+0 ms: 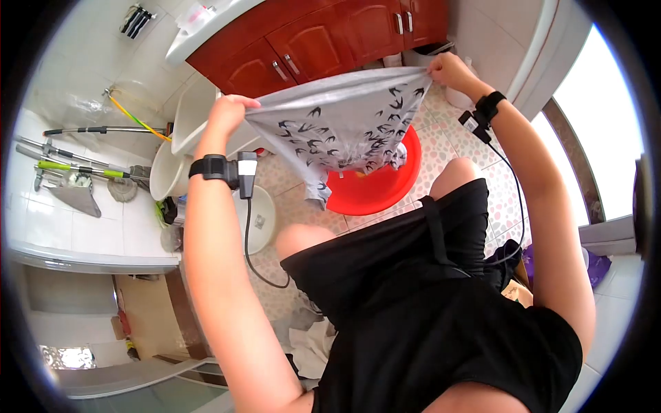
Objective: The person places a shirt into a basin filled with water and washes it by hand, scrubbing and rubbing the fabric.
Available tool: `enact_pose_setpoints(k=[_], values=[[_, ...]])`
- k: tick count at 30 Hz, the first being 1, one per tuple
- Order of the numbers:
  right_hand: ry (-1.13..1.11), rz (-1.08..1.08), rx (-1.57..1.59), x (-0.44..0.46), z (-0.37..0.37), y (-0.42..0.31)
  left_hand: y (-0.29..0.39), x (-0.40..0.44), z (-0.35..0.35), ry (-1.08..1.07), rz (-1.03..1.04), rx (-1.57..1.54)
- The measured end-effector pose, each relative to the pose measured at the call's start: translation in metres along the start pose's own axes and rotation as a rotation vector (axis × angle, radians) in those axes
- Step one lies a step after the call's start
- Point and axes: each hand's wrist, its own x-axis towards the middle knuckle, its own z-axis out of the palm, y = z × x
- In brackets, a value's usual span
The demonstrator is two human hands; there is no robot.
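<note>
In the head view we see the left hand (222,115) and the right hand (449,71) with fingers closed in tight pinches on opposite ends of a thin grey garment (323,113), its upper edge stretched between them. Below the fingers, the soft cloth hangs in folds, printed with black swallow-like birds, over a round, smooth red basin (372,199). Behind the right fingers, at the wrist, a dark connector (474,128) bears a pale label too small for us to read.

Cloth (337,113), red basin (379,196) block middle — floor (446,141) free rightward.
</note>
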Motion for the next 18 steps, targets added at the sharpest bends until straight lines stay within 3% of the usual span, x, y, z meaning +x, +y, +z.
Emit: enact_pose_setpoints(k=[4,6,7,9,16,18], values=[[-0.197,0.164,0.024,0.004,0.014,0.01,-0.03,0.015,0.025,-0.202,0.011,0.183],[-0.168,0.435,0.624,0.0,0.034,0.025,-0.041,0.015,0.042,-0.242,-0.082,0.113],[-0.159,0.441,0.623,-0.003,0.04,0.03,-0.06,0.022,0.055,-0.292,-0.089,0.142],[-0.171,0.552,0.942,-0.006,0.052,0.041,-0.072,0.026,0.074,-0.384,-0.151,0.191],[-0.297,0.698,0.649,0.032,0.143,0.088,-0.177,0.08,0.158,-0.483,-0.247,0.162],[-0.319,0.723,0.602,0.052,0.182,0.109,-0.213,0.103,0.193,-0.511,-0.447,-0.018]])
